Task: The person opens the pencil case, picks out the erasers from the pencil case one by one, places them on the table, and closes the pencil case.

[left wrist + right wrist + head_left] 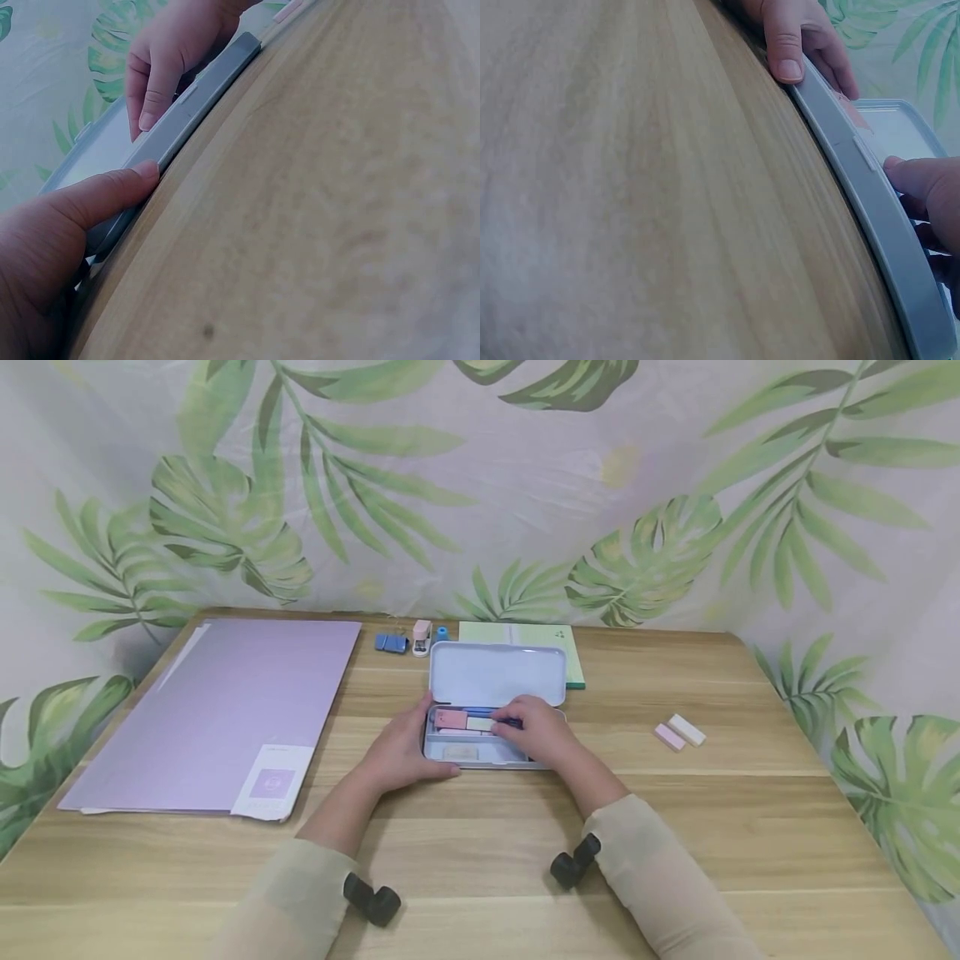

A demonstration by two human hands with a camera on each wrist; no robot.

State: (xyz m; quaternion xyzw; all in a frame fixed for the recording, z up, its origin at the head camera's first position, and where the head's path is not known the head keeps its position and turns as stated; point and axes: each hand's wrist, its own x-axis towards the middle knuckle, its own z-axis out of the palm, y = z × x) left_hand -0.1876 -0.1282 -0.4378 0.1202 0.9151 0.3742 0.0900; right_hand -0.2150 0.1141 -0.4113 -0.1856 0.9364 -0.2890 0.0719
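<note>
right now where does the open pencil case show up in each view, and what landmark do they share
Head: pencil case just below centre.
Left wrist: pencil case slanting upward on the left side.
Right wrist: pencil case slanting downward on the right side.
Shared landmark: leaf-print backdrop beyond it.

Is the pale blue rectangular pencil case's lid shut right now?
No, the lid stands open behind the pencil case, leaving its inside exposed.

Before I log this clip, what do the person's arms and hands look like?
The left hand and right hand are ungloved. The left sleeve and right sleeve are pale beige, ending short of the hands. A left black device and right black device, with rounded parts, sit on the sleeves' inner sides.
</note>
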